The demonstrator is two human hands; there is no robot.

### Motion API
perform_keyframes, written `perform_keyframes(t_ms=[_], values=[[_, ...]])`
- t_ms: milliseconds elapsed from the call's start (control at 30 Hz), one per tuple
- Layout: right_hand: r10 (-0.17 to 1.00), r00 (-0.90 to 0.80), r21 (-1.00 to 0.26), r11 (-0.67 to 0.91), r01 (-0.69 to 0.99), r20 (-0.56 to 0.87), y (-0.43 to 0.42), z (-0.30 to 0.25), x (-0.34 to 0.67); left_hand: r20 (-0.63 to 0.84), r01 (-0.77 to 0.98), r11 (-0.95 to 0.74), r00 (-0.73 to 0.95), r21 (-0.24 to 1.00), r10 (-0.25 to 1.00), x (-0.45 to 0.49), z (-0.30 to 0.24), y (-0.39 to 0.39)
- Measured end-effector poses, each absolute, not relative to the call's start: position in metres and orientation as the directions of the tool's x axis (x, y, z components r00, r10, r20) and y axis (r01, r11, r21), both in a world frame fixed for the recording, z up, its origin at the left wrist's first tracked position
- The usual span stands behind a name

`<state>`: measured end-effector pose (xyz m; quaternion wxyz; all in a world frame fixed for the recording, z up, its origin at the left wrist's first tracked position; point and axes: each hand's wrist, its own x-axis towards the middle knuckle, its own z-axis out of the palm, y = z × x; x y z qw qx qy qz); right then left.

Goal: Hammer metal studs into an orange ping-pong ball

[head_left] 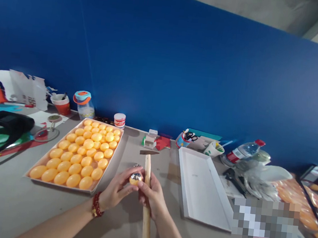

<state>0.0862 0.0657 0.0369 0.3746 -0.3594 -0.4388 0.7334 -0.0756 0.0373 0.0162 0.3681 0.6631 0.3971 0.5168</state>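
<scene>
My left hand (117, 190), with a red bead bracelet on its wrist, and my right hand (152, 194) meet over the grey table. Between their fingertips they pinch a small orange ball with a shiny silver top (135, 178). A wooden-handled hammer (147, 193) lies on the table; its handle runs under my right hand and its metal head points left just beyond my fingers. To the left stands a white tray (115, 160) filled with several rows of orange balls (84, 151).
An empty white tray (203, 184) lies to the right. Along the blue wall stand cups (61, 104), a jar (84, 103), a small tub (119, 120), a scissors cup (184, 138) and a water bottle (243, 150). A black bag (7, 124) lies at left, plastic bags at right.
</scene>
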Motion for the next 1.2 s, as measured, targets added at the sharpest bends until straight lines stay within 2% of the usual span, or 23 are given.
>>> perform_keyframes(t_ms=[200,300,533,700,800,933,1100,1200], values=[[0.869,-0.454,-0.92,-0.324,-0.22,-0.197,0.065,0.036,0.087,0.379,0.102,-0.392,0.127,0.914,0.916,-0.074,0.02,0.035],[0.868,-0.455,-0.922,-0.322,-0.215,-0.197,0.065,0.039,0.088,0.379,0.025,-0.388,0.165,0.921,0.91,-0.073,0.023,0.036],[0.883,-0.432,-0.927,-0.304,-0.221,-0.187,0.069,0.039,0.089,0.241,-0.212,-0.203,0.172,0.956,0.955,-0.067,0.026,0.035],[0.959,-0.245,-0.963,-0.189,-0.191,-0.14,0.082,0.04,0.1,0.161,-0.368,-0.137,0.034,0.92,0.986,-0.067,0.021,0.043],[0.991,-0.121,-0.994,-0.068,-0.085,-0.057,0.091,0.041,0.111,0.116,-0.335,-0.133,-0.072,0.933,0.991,-0.068,0.018,0.047],[0.992,-0.11,-0.982,0.087,0.17,0.069,0.103,0.039,0.128,0.114,-0.224,-0.126,-0.063,0.966,0.991,-0.068,0.017,0.046],[0.967,-0.06,-0.827,0.241,0.507,0.246,0.122,0.031,0.155,0.119,-0.135,-0.123,-0.034,0.983,0.992,-0.066,0.018,0.041],[0.971,-0.1,-0.738,0.23,0.634,0.217,0.131,0.026,0.164,0.119,-0.127,-0.119,-0.006,0.985,0.993,-0.065,0.019,0.04]])
